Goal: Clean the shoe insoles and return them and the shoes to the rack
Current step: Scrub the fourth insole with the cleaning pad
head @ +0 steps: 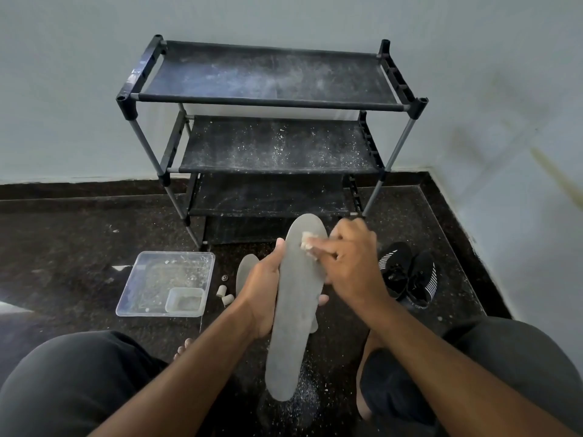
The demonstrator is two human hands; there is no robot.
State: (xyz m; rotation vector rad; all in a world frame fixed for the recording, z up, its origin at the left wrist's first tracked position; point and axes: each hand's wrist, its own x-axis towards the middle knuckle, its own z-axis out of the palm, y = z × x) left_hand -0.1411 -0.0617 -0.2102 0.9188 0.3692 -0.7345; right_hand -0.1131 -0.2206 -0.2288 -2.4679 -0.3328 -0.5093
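Dark speckled floor (79, 234), dusty rack (271, 99) ahead. Your left hand (262, 288) grips grey insole (296, 298); right hand (350, 263) fingers pinch white eraser piece (307, 242). Hard rubbing risks crumbling it, scattering crumbs.

A corner of a home, on the floor beside a shoe rack.

Beyond the hands stands a black fabric-shelved rack (271, 134) against a plain pale wall (79, 89), its shelves dusted with white specks. The floor (63, 234) under the hands is dark speckled stone, with a raised skirting of the same stone where it meets the wall. To the right of the hands a pair of black shoes (407, 275) sits on the floor; to the left, a clear plastic tray (202, 260). The person sits low, knees to either side.
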